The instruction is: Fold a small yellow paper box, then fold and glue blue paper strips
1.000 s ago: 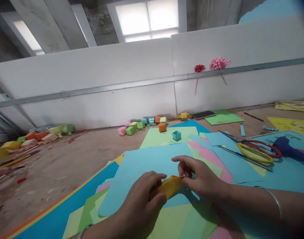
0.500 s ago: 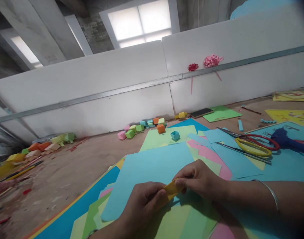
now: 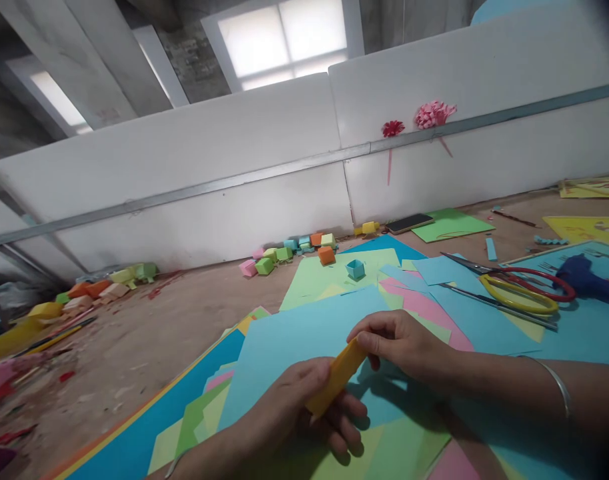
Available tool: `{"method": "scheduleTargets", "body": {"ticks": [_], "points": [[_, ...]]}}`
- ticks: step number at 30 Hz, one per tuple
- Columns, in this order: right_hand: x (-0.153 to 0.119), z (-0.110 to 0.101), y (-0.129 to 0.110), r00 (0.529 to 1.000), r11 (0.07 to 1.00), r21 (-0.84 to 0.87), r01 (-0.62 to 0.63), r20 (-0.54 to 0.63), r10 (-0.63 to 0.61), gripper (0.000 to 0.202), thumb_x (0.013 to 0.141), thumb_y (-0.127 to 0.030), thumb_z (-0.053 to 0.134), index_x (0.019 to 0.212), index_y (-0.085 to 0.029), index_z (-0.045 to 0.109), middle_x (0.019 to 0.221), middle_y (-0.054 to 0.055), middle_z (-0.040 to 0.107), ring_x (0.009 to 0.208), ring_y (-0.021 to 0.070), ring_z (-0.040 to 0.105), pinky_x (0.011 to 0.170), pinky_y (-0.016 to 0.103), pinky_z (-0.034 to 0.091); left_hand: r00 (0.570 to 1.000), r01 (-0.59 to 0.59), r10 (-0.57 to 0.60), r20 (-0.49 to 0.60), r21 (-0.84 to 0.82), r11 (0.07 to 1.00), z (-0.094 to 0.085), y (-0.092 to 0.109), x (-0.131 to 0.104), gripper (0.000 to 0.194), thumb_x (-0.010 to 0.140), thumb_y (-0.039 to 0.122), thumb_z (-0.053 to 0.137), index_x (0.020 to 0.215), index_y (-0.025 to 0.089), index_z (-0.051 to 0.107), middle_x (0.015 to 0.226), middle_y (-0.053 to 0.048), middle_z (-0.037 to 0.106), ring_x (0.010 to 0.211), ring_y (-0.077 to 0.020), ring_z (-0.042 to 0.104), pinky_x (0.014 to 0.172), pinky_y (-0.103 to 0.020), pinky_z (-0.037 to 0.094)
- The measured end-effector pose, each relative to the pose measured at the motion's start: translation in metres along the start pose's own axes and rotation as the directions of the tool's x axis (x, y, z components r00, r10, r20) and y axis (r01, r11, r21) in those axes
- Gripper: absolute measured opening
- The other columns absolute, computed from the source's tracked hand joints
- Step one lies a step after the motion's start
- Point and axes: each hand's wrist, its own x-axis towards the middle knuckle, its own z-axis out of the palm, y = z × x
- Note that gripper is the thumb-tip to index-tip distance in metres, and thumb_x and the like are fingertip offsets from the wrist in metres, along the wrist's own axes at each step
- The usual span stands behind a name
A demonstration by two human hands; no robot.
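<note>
Between my hands is a folded orange-yellow paper strip (image 3: 337, 379), tilted with its upper end to the right. My right hand (image 3: 402, 339) pinches that upper end between thumb and fingers. The lower end rests in my left hand (image 3: 309, 400), its thumb against the strip and the other fingers loosely curled underneath. Below both hands lies a light blue paper sheet (image 3: 284, 333) on a pile of coloured sheets. A small open blue paper box (image 3: 355, 269) stands beyond them on a pale green sheet (image 3: 312, 277).
Scissors with red and yellow handles (image 3: 519, 293) lie at the right, beside a dark blue tool (image 3: 584, 277). Several small paper cubes (image 3: 284, 254) sit near the white wall panel (image 3: 259, 220). A phone (image 3: 409, 223) lies by a green sheet (image 3: 452, 225). More folded paper pieces (image 3: 92, 291) are at the left.
The strip now shows more of its length and tilts more steeply. My left fingers have loosened and spread beneath it, while my right hand has risen slightly with the upper end.
</note>
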Motion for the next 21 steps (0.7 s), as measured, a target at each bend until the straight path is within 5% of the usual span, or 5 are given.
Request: {"method": "scheduleTargets", "body": {"ticks": [4,8,13,18,21], "points": [[-0.005,0.001,-0.005,1.0,0.997,-0.076,0.007,0.029,-0.005,0.031,0.083,-0.043,0.059,0.076,-0.015,0.068,0.068,0.002,0.062,0.064,0.0142,0.057,0.06,0.027,0.045,0.999,-0.031,0.026,0.047,0.121,0.992,0.003,0.006,-0.006,0.058,0.079,0.056,0.067,0.117,0.014,0.058,0.095,-0.012,0.065,0.071,-0.019,0.067,0.06,-0.027,0.049],[-0.007,0.002,-0.005,1.0,0.996,-0.088,-0.017,-0.007,0.016,0.018,0.077,-0.031,0.062,0.083,-0.016,0.068,0.079,0.004,0.067,0.073,0.0176,0.061,0.065,0.029,0.049,0.997,-0.072,0.06,0.058,0.233,0.97,0.001,0.008,-0.011,0.061,0.069,0.048,0.08,0.117,0.017,0.06,0.089,-0.005,0.062,0.072,-0.0139,0.057,0.063,-0.024,0.043],[-0.006,0.004,0.002,0.998,0.998,-0.021,0.064,-0.003,-0.064,0.041,0.066,-0.011,0.055,0.106,-0.019,0.061,0.096,0.004,0.065,0.09,0.0205,0.064,0.076,0.032,0.052,0.97,-0.11,0.166,-0.176,0.286,0.952,-0.002,0.005,-0.01,0.05,0.076,0.059,0.068,0.094,0.013,0.067,0.071,-0.001,0.056,0.063,-0.0124,0.049,0.058,-0.023,0.037],[-0.003,0.004,0.009,0.985,0.987,0.079,0.137,0.095,-0.144,0.045,0.075,-0.01,0.055,0.118,-0.02,0.054,0.108,0.007,0.065,0.101,0.0204,0.063,0.086,0.034,0.052,0.948,-0.093,0.118,-0.296,0.097,0.991,0.0,0.009,-0.005,0.049,0.072,0.059,0.07,0.075,0.011,0.065,0.067,-0.004,0.059,0.06,-0.0119,0.051,0.057,-0.022,0.039],[-0.003,0.003,0.013,0.99,0.99,0.022,0.139,0.016,-0.139,0.055,0.078,-0.014,0.058,0.131,-0.019,0.043,0.104,0.008,0.064,0.097,0.0208,0.064,0.084,0.036,0.053,0.94,-0.112,0.128,-0.315,0.067,0.991,-0.002,0.012,-0.002,0.047,0.068,0.052,0.076,0.088,0.011,0.064,0.062,0.001,0.057,0.044,-0.0057,0.04,0.043,-0.018,0.027]]}}
